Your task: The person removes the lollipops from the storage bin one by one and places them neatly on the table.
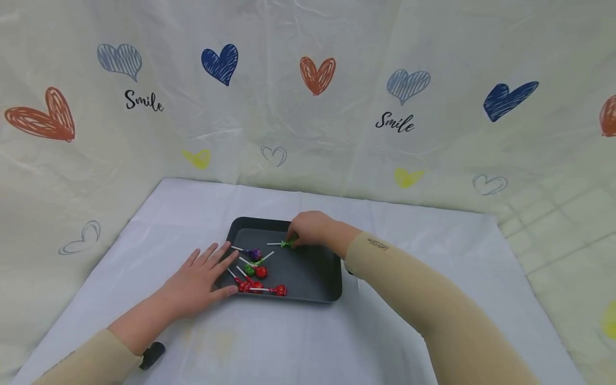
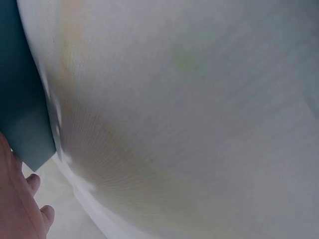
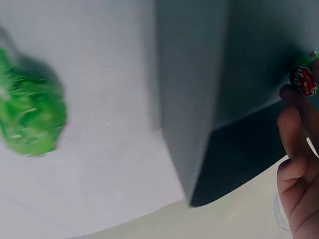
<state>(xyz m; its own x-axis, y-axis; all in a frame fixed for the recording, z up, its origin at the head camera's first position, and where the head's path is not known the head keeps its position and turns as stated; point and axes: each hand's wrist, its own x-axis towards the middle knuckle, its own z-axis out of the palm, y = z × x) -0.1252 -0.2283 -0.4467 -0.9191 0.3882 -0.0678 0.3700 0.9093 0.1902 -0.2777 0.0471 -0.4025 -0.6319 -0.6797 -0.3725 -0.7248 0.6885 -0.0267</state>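
Observation:
A dark grey tray (image 1: 308,272) lies on the white cloth. My right hand (image 1: 310,229) reaches over its far right part and pinches a green lollipop (image 1: 284,244) by the candy end, its white stick pointing left. The right wrist view shows the green and red wrapper (image 3: 305,79) at the fingertips. Fingers spread, my left hand (image 1: 199,280) rests at the tray's left edge. Close by it in the tray lie a purple lollipop (image 1: 255,254), a green lollipop (image 1: 249,269) and several red lollipops (image 1: 280,290), with sticks in different directions.
Another green-wrapped lollipop (image 3: 35,117) lies on the cloth outside the tray wall (image 3: 187,99). A small black object (image 1: 152,355) is at my left wrist. Behind the white-covered table (image 1: 409,342) hangs a pale sheet (image 1: 356,32) printed with hearts.

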